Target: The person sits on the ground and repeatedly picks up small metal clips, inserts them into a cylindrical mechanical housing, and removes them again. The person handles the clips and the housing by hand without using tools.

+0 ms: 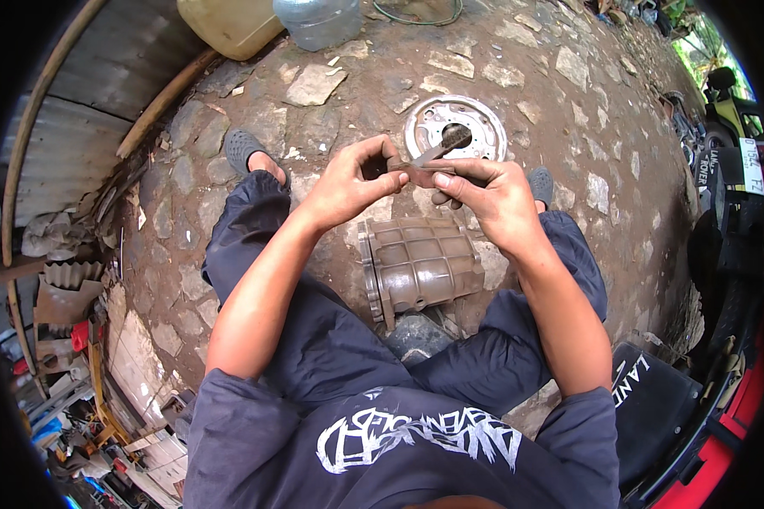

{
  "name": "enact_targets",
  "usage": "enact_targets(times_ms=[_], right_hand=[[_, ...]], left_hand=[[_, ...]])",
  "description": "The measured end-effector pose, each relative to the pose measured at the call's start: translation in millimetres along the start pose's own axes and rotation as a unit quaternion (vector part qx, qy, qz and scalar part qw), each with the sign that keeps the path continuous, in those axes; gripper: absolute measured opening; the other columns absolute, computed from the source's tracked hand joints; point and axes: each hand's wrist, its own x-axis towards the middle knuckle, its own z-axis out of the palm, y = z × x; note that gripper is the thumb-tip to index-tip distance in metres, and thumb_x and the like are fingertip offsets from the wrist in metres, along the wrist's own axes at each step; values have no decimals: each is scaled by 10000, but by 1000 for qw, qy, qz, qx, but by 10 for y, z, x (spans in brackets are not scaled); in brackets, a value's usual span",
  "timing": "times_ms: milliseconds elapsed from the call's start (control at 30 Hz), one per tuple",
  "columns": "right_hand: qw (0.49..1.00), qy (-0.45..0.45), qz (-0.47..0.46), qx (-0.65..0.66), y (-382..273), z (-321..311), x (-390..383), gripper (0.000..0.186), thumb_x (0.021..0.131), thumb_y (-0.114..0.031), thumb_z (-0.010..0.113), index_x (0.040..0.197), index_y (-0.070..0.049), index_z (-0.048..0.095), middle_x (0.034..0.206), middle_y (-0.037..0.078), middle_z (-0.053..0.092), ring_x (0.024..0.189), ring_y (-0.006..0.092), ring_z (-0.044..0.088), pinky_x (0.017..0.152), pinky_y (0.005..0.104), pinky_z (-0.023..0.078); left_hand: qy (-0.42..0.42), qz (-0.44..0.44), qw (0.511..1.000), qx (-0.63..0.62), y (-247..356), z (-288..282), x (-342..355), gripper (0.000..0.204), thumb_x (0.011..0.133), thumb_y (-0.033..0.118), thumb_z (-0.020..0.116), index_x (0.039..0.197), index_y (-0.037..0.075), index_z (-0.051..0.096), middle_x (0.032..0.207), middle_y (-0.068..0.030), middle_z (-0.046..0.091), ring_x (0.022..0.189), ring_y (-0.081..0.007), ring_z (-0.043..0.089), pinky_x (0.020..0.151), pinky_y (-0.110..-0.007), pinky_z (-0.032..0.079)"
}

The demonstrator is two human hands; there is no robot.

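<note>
Small thin grey piece (427,159) is held up beyond ribbed metal casing (423,263) | pinched thumb-to-finger by left hand (354,182) and right hand (490,195), presumably for steadiness | casing set between legs (250,227), seemingly for easy reach | wheel rim (488,127) laid flat farther out

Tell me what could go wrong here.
1. The thin grey piece is at the fingertips of the left hand and right hand, so a slack grip might drop it onto the stony ground.
2. Both hands are bare; if the piece has a sharp edge, which I cannot tell, it might nick a finger.
3. The ribbed housing lies between the legs, so a careless knee might knock it.
</note>
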Motion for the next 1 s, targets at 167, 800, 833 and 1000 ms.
enact_targets(times_ms=[167, 800, 833, 1000], right_hand=[[998, 45, 3, -47, 168, -20, 2, 321, 962, -210, 758, 1211, -9, 767, 1022, 83, 790, 939, 115, 693, 860, 280, 541], [979, 55, -23, -194, -65, -173, -28, 280, 872, -187, 819, 1108, -40, 789, 990, 89, 803, 948, 160, 761, 870, 313, 579], [973, 61, -23, -222, -88, -190, 9, 279, 861, -181, 824, 1104, -49, 792, 974, 89, 803, 941, 163, 764, 863, 313, 580], [981, 19, -39, -191, -89, -272, 166, 185, 825, -135, 825, 989, -50, 810, 898, 81, 795, 841, 146, 751, 796, 302, 577]], left_hand=[[-29, 19, 999, -37, 32, 105, -9, 351, 928, 297, 809, 1124, 16, 733, 940, -10, 716, 849, -70, 622, 775, -271, 518], [-8, 41, 997, 57, -15, 209, 54, 236, 925, 217, 806, 1039, 15, 769, 904, 0, 731, 805, -46, 609, 710, -240, 495], [-14, 12, 999, 32, -12, 181, 47, 227, 935, 195, 799, 1049, 4, 753, 941, -13, 727, 866, -61, 624, 765, -250, 508], [-16, -4, 993, -116, 20, 299, 66, 231, 932, 129, 803, 1089, -14, 712, 1007, -44, 738, 931, -84, 669, 835, -268, 549]])
